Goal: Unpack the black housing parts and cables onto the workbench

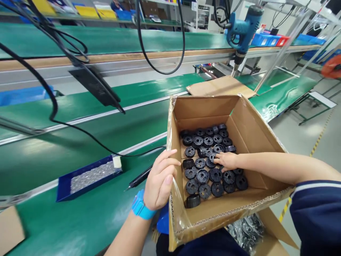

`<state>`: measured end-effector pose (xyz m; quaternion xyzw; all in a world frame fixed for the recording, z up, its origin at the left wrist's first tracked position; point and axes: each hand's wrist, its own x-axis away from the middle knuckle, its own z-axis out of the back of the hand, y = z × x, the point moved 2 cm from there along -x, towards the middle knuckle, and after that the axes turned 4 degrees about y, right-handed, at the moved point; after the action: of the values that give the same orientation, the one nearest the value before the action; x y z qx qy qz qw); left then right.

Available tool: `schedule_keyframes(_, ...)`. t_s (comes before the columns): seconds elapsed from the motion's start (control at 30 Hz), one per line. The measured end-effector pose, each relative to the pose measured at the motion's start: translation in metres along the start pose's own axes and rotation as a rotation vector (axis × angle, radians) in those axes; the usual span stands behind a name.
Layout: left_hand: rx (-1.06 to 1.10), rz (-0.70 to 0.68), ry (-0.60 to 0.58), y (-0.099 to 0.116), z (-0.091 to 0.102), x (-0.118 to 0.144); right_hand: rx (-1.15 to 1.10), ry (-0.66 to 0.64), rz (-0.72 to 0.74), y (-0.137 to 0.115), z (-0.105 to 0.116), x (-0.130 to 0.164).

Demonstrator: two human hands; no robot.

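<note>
On the left of the green desk (66,220) lies a blue tray (64,186) filled with small silvery parts, a black cable running past its far right corner. Just right of it a black pen-like tool (140,179) rests on the desk, its near end hidden behind the left hand (160,181). That hand, with a bright blue watch (141,208) on the wrist, rests against the left wall of the open cardboard box (255,138), fingers loosely curled and apart over the wall's edge, gripping nothing else. Inside the box, a layer of round black plastic parts (202,176) covers the bottom in rough rows. The right hand (226,160) reaches in from the right, fingers bent down onto the parts near the middle of the layer; whether they pinch one I cannot tell. Far right, a blue power tool (243,26) hangs above a flat cardboard sheet (221,87).
</note>
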<state>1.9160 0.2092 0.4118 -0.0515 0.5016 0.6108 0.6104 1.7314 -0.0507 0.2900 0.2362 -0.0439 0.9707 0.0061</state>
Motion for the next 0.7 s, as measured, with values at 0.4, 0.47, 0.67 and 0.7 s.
schedule_keyframes(0.4,0.086,-0.019,0.048,-0.006,-0.002,0.001,-0.203,-0.035,-0.369,-0.019,-0.055,-0.026)
schedule_keyframes(0.47,0.09,-0.019,0.052,-0.007,-0.003,0.001,-0.232,-0.04,-0.376,-0.021,-0.058,-0.027)
schedule_keyframes(0.67,0.085,0.003,0.061,-0.007,-0.002,0.002,-0.291,-0.058,-0.213,-0.005,-0.05,-0.012)
schedule_keyframes(0.7,0.086,0.005,0.063,-0.007,-0.002,0.001,-0.28,-0.056,-0.166,-0.003,-0.048,-0.009)
